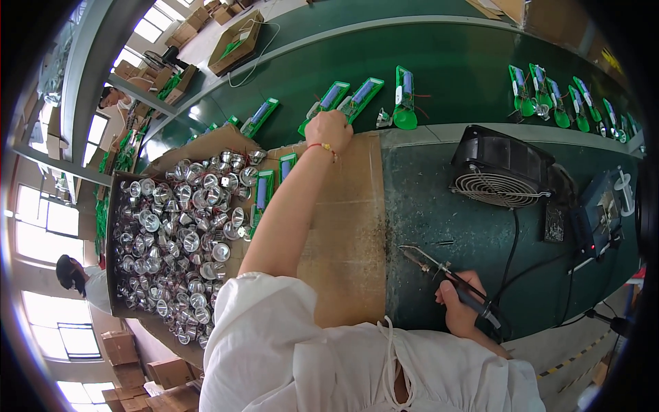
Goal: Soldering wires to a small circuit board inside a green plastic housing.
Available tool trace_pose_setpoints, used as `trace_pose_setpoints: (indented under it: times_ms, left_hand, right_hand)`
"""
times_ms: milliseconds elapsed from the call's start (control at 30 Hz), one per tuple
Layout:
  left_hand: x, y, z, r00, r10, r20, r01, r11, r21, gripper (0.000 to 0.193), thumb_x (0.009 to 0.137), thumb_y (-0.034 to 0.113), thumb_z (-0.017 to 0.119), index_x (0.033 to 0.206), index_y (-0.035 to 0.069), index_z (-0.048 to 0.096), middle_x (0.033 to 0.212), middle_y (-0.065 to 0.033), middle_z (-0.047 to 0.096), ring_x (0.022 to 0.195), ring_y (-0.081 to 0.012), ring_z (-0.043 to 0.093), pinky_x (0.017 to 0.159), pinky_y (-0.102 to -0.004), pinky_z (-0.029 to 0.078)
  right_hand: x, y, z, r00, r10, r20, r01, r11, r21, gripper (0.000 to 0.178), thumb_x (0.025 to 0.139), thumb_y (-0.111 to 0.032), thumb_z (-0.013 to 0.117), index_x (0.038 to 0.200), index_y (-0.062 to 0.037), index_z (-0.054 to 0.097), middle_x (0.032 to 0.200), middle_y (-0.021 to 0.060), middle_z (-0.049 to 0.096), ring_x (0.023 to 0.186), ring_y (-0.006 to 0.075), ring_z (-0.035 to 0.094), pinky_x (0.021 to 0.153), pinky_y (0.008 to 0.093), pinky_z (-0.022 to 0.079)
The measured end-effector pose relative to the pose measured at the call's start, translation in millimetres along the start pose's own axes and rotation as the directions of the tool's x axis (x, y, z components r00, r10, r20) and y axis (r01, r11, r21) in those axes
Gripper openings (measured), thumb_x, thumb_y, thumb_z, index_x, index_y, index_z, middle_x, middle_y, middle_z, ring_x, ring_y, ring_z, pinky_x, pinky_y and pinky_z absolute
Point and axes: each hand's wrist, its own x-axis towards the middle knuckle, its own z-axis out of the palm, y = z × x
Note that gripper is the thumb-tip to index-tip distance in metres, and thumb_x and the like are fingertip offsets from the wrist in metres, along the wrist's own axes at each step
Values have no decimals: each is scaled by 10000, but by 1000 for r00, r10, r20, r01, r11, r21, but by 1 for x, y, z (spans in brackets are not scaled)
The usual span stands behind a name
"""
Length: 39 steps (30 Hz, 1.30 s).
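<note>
My left hand [329, 131] reaches forward over the bench, fingers curled on the near end of a green plastic housing [364, 94] with a blue cylindrical battery in it. Another such housing [331, 96] lies right beside these fingers; exactly where the fingertips grip is hidden. In my right hand [458, 306] is a soldering iron [473, 299], held like a pen, its tip pointing left above the dark bench top. Two more green housings [263, 190] lie by my left forearm, next to a carton [147, 316] full of shiny silver reflector cups [192, 240].
A black fan [504, 168] stands at right, near a blue soldering station [594, 223] with a solder reel. A cardboard sheet [347, 240] covers the middle of the bench. More green housings [405, 96] lie along the far strip. Two other people are at left.
</note>
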Motion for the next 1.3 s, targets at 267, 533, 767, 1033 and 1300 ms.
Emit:
trace_pose_setpoints:
  times_ms: [267,533,767,1033,1300]
  left_hand:
    - [-195,1,-16,967,128,-221,-161,977,-139,183,741,245,612,631,98,599,633,-101,588,564,-272,595,488,-389,467]
    - [-259,-82,-56,770,-160,-618,64,983,-175,352,649,271,747,917,85,615,983,-130,574,944,-309,543,785,-408,446]
    - [-216,-236,-77,663,-612,-432,663,747,-41,665,675,457,690,1243,199,459,1373,-118,314,1273,-414,214,928,-644,262]
    - [-256,-190,-31,580,-339,-740,436,897,-69,120,803,217,604,826,114,660,816,-33,621,798,-238,568,699,-380,444]
    - [-287,-161,-35,643,-267,-718,294,952,-91,265,697,203,692,937,126,612,1062,-69,519,976,-281,480,798,-413,367]
  right_hand:
    - [4,3,1,997,-43,-58,41,999,-29,143,831,-90,585,900,5,504,639,71,561,531,97,521,503,217,436]
    - [8,14,6,983,-170,-66,165,983,-76,129,846,-124,567,879,-16,505,622,45,532,506,81,482,470,192,394]
    - [5,19,2,965,-260,-44,256,964,-71,136,859,-148,557,878,-25,503,605,22,506,509,75,467,469,188,368]
    - [3,18,5,955,-289,-71,277,950,-142,144,862,-165,557,858,-30,506,602,16,506,502,67,463,463,184,360]
    - [7,20,7,951,-303,-55,293,945,-148,123,861,-141,565,858,-31,510,620,21,524,503,65,465,464,180,362]
